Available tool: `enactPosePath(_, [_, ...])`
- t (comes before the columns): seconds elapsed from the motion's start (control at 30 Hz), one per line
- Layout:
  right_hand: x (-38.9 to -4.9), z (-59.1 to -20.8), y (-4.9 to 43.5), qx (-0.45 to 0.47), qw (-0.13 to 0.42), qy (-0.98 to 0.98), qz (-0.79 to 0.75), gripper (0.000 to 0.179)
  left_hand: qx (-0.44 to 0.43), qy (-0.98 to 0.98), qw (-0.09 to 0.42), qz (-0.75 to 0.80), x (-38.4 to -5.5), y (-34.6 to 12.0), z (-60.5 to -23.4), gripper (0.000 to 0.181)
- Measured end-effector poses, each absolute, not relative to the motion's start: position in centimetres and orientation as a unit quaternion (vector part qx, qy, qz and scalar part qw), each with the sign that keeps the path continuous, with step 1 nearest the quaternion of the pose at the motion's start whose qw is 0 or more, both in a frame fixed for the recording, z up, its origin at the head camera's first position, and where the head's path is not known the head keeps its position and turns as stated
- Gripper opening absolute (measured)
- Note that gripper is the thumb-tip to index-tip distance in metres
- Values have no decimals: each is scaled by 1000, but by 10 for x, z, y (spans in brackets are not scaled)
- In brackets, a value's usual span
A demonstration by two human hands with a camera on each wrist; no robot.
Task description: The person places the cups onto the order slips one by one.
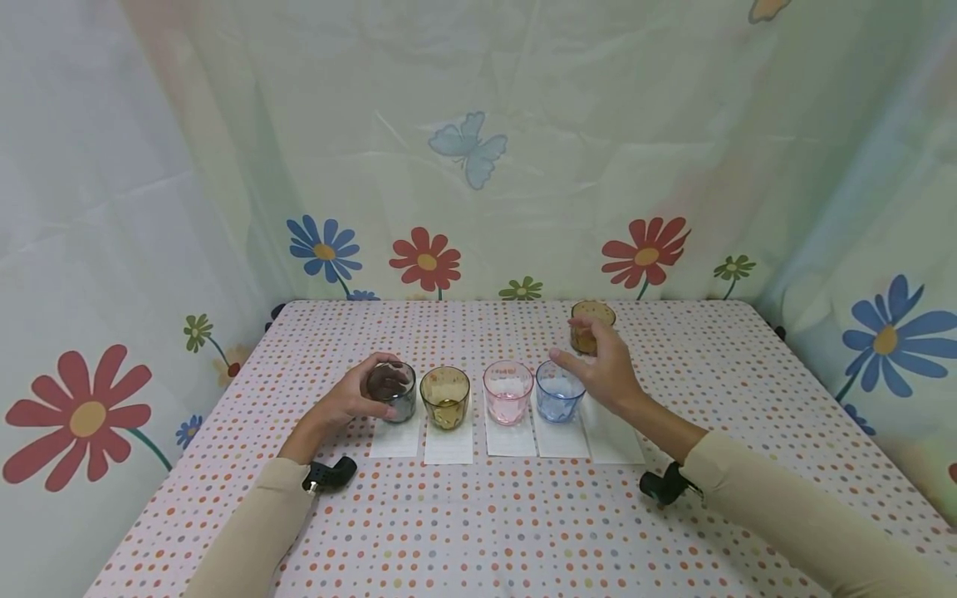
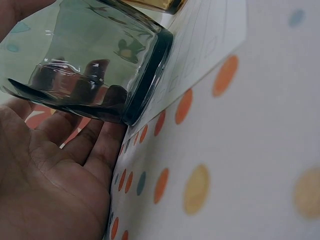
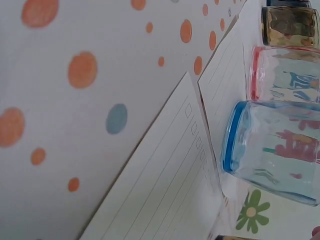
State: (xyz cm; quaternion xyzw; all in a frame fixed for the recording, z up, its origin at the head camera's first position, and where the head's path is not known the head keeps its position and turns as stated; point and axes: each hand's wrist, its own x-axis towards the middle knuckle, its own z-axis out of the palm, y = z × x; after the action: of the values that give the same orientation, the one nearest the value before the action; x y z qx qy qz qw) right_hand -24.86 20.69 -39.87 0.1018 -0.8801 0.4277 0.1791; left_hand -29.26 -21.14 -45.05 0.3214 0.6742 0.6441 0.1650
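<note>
My left hand [image 1: 357, 392] curls round a dark grey-blue glass tumbler [image 1: 392, 405], thumb in front and fingers behind. In the left wrist view the tumbler [image 2: 95, 65] stands on a paper sheet, with the palm [image 2: 50, 170] beside it. My right hand [image 1: 609, 370] reaches over the right side of a blue glass [image 1: 559, 403], thumb and fingers spread apart. Behind its fingers, farther back, stands an amber glass [image 1: 596, 339], partly hidden; whether they touch it I cannot tell. The right wrist view shows the blue glass [image 3: 270, 150] but not the hand.
Between the hands stand an olive-yellow glass [image 1: 446, 407] and a pink glass [image 1: 508, 399]. Lined paper sheets lie under the row; the rightmost sheet [image 1: 615, 436] bears no glass. A dotted cloth [image 1: 478, 523] covers the table, and a flowered curtain [image 1: 359, 149] hangs behind.
</note>
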Motion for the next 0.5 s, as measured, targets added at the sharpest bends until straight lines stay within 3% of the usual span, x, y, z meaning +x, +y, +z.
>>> enactPosePath(0.5, [-259,-404,214,100,228,-872,421,59,321,680,162,639,-293,-212,-451,83])
